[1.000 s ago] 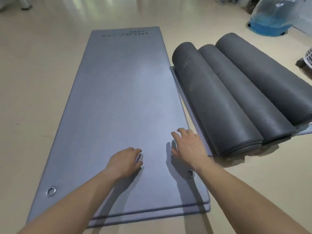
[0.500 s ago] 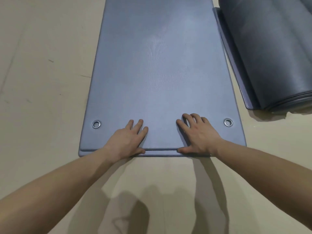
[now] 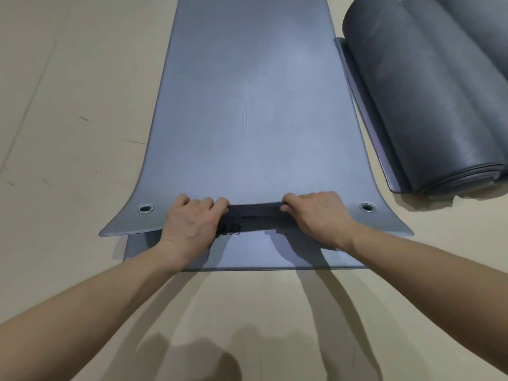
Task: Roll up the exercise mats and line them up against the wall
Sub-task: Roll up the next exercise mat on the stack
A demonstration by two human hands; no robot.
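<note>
- Upper blue-grey flat foam mat (image 3: 247, 105): far end cut off at top edge.
- Lower blue-grey flat foam mat (image 3: 247, 257): near strip only; rest hidden under upper mat.
- Dark print on turned-up underside (image 3: 230, 229): illegible, part covered by left hand (image 3: 192, 224).
- Rolled dark grey foam mats (image 3: 428, 105): cut off top & right; qty unclear.

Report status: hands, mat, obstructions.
Left hand and right hand grip top mat at near edge, curled up. Second mat flat beneath. Rolled mats right, off the roll path.
</note>
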